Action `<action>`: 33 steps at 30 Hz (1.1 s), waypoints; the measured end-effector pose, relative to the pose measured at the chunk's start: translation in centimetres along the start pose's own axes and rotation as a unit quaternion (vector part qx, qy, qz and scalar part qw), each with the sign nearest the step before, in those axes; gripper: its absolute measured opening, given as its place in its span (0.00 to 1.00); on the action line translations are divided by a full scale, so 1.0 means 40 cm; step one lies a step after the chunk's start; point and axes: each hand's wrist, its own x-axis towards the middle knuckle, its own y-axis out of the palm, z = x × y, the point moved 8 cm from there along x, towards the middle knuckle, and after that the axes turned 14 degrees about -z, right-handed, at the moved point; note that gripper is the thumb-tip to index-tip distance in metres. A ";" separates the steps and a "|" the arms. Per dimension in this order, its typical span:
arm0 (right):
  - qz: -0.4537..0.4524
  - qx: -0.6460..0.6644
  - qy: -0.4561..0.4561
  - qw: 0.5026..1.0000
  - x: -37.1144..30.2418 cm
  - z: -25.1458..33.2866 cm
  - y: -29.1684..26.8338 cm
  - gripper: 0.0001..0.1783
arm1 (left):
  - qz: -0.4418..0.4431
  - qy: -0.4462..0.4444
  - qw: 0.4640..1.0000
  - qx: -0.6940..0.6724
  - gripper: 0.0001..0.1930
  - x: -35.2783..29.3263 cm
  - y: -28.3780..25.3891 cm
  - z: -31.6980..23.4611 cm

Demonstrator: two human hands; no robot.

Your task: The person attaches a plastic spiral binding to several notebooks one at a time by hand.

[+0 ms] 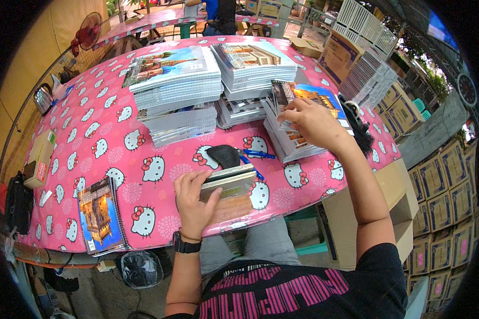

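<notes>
My left hand point(192, 194) closes round the left end of a metal-and-wood block point(230, 183) at the table's near edge, thumb on its near side. A brown wooden base point(231, 210) shows in front of the block. Over to the right, my right hand point(308, 121) lies on the top spiral-bound booklet point(324, 101) of a stack, fingers bent and apart on its cover; part of the cover is hidden beneath the hand. Behind the block are a dark pad point(223, 156) and several blue pens point(259, 154).
Two tall booklet stacks point(178, 101) point(250, 69) stand farther back. A lone booklet point(102, 215) lies front left, near a small carton point(40, 158) and a black bag point(19, 204). An open cardboard box point(367, 212) adjoins the table's right edge. More cartons point(442, 196) are piled beyond.
</notes>
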 end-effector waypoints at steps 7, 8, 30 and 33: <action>-0.027 0.019 0.000 0.999 -0.007 -0.013 0.005 0.14 | 0.001 -0.005 1.000 -0.008 0.21 0.000 0.002 -0.001; -0.046 0.026 -0.011 0.999 -0.008 -0.014 0.002 0.14 | 0.001 -0.003 1.000 -0.008 0.21 0.000 0.002 -0.001; -0.212 0.412 -0.082 0.882 -0.161 0.358 0.004 0.29 | -0.011 -0.401 0.802 -0.443 0.18 -0.012 -0.049 0.013; -0.366 0.349 0.159 0.848 -0.201 0.189 0.007 0.28 | 0.011 -0.300 0.895 -0.328 0.12 0.061 -0.108 -0.002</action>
